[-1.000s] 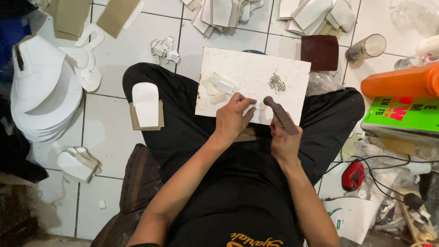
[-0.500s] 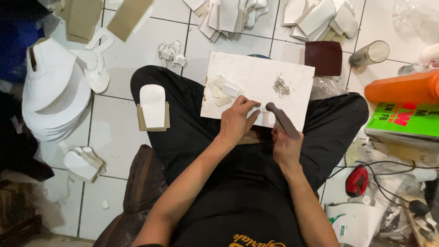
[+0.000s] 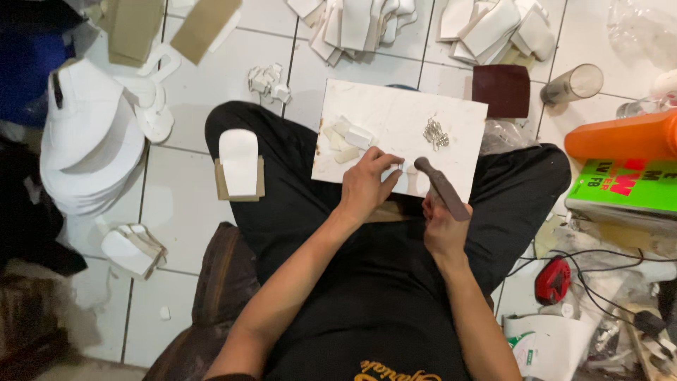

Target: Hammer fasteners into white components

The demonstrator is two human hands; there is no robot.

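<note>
Single head-worn view, straight down, close over lap, white board [image 3: 395, 127] and tiled floor [image 3: 211, 77].

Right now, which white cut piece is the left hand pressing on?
The small white piece under the left hand fingertips, at the board's near edge beside the hammer head. The other loose pieces lie untouched farther up the board.

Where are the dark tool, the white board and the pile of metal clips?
dark tool [image 3: 443, 189], head view, middle of handle.
white board [image 3: 395, 113], head view, bare top area.
metal clips [image 3: 436, 132], head view, pile centre.
</note>
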